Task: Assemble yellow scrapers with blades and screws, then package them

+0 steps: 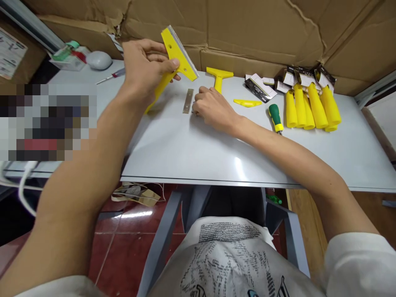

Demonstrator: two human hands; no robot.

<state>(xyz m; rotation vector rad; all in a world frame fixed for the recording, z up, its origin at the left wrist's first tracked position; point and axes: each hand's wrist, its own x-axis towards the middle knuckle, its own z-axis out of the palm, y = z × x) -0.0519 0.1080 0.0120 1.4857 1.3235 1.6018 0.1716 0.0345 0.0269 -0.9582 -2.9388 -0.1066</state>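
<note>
My left hand grips a yellow scraper raised above the table, its head tilted and a grey blade edge along the far side. Two holes show in the head. My right hand rests low over the tabletop with fingers curled together; small dark bits show at the fingertips, too small to name. Just left of those fingertips lies a flat metal strip with holes. Behind the right hand is a second yellow scraper body, its lower part hidden. A yellow clamp strip lies to the right.
A green and yellow screwdriver lies right of the clamp strip. Further right are several yellow tube handles and black-and-white packets. At the back left sit a thin screwdriver, a computer mouse and a small box. Cardboard stands behind.
</note>
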